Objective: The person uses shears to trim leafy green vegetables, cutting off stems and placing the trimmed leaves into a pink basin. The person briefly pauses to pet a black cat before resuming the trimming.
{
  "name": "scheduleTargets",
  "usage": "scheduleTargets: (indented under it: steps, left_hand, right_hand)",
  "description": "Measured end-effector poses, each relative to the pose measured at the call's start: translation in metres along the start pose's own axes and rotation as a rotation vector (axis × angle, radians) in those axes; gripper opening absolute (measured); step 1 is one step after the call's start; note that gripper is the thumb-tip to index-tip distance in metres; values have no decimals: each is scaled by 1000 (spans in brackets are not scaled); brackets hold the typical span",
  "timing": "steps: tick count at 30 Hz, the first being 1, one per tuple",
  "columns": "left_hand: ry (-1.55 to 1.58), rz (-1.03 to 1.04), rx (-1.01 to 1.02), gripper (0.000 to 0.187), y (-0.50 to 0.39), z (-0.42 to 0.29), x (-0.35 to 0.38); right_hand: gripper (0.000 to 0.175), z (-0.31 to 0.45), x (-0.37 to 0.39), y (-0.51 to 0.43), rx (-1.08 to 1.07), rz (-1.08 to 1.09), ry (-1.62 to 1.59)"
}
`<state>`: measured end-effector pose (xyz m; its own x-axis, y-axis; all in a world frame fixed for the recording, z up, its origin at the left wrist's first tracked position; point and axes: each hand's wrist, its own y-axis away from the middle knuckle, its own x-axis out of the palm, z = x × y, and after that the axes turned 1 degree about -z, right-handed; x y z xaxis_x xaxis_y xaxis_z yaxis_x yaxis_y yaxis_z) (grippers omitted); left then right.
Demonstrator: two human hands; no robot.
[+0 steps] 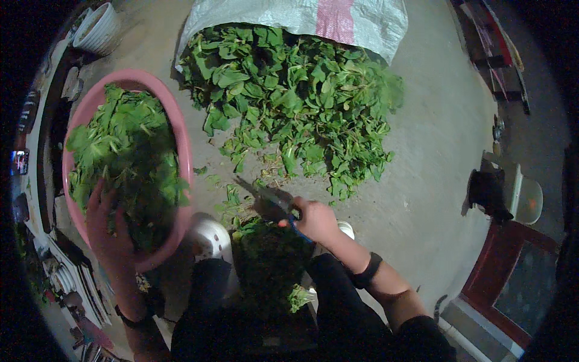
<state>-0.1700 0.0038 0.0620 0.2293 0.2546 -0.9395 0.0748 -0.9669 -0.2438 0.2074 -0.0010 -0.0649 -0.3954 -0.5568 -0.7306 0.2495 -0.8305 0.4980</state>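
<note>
My left hand [108, 226] reaches over the near side of an oval pink plastic basin [183, 135], its fingers apart against the leafy greens [122, 122] heaped inside. Motion blurs that hand, and shadow darkens the near part of the heap. A pair of scissors [271, 197] with a blue handle is in my right hand [319, 221], the blades pointing up and left over the floor. More leafy greens [289, 99] spill across the floor from the mouth of a white woven sack [280, 16] with a pink stripe. Between my legs lies a dark, shaded pile of greens [271, 253].
Loose leaves and stems [230, 194] are scattered on the concrete floor [425, 149]. A light-coloured shoe [210, 240] is beside the basin. Stacked white buckets [97, 29] stand at the upper left. To the right are a clear plastic container [528, 201] and a dark red-framed panel [484, 271].
</note>
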Motion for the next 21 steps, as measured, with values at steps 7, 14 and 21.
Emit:
scheduleTargets:
  steps: [7,14,21]
  left_hand:
    - [412,81,169,27,0,-65,31]
    - [388,247,180,20,2,-103,35]
    - [405,296,156,19,6,-107,35]
  right_hand:
    - [42,-70,-30,-54,31,-751,-74]
    - [37,-128,-76,-88,244,-655,315]
    - [34,-109,-93,-65,363,-891,-45]
